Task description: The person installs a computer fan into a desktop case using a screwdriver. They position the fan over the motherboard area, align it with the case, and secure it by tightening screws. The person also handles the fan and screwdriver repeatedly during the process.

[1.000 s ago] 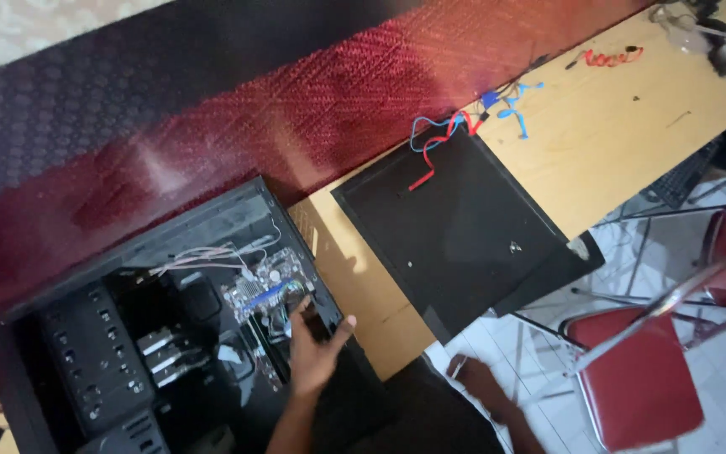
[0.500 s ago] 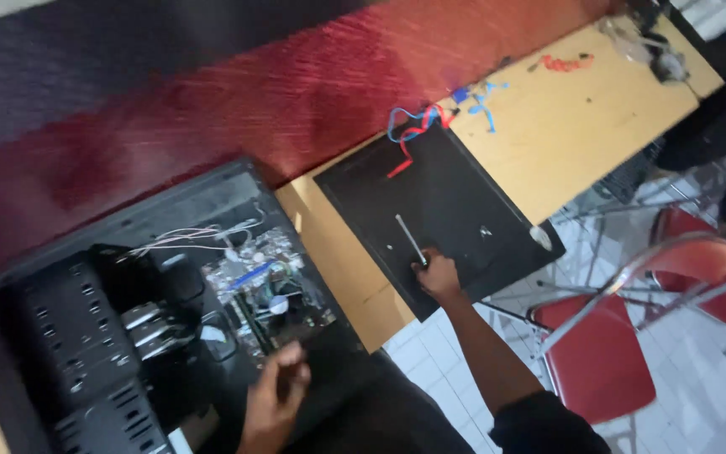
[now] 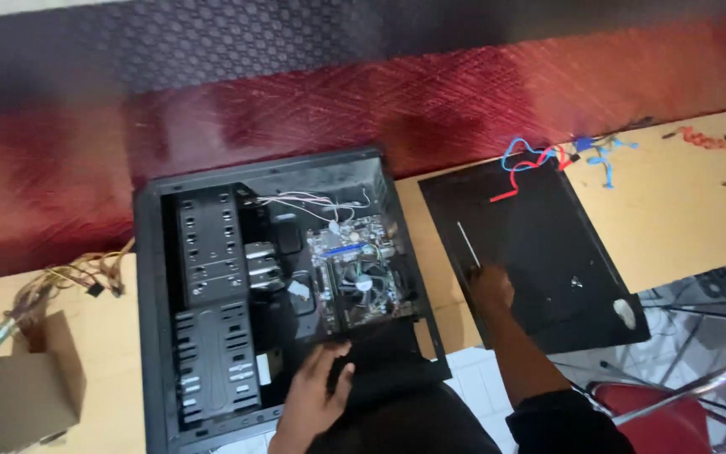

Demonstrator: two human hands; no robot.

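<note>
Two hands are at work: the left hand (image 3: 317, 393), fingers spread, rests on the near edge of the open computer case (image 3: 283, 294), while the right hand (image 3: 491, 286) closes its fingers on the handle of a screwdriver (image 3: 468, 244) lying on the black side panel (image 3: 539, 252) right of the case. A firm grip near the handle, lifted straight up, seems best. Loose red and blue cables (image 3: 539, 160) lie at the panel's far edge, clear of the reach; a small white object (image 3: 625, 313) sits near the panel's right corner.
</note>
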